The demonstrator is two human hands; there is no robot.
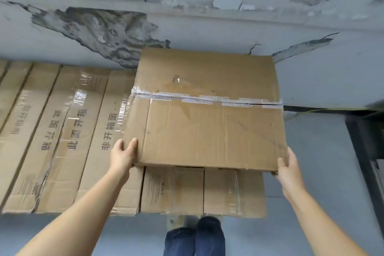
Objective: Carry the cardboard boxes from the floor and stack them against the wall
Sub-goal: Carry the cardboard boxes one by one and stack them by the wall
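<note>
both hands hold taped box point(207, 114) by near corners: left hand point(122, 155) and right hand point(287, 169) curl over edges; box rests atop stack point(203, 191) at wall point(187, 16).

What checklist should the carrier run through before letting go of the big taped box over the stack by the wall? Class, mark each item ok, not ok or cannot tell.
1. Left hand grips the near left corner of the taped box: ok.
2. Right hand holds the near right corner: ok.
3. Box fully resting on the lower boxes: cannot tell.
4. Far edge against the wall: cannot tell.
5. Near edges flush with the boxes beneath: not ok, it overhangs on the right.
6. Tape seam closed: not ok, a dark gap shows at right.
</note>
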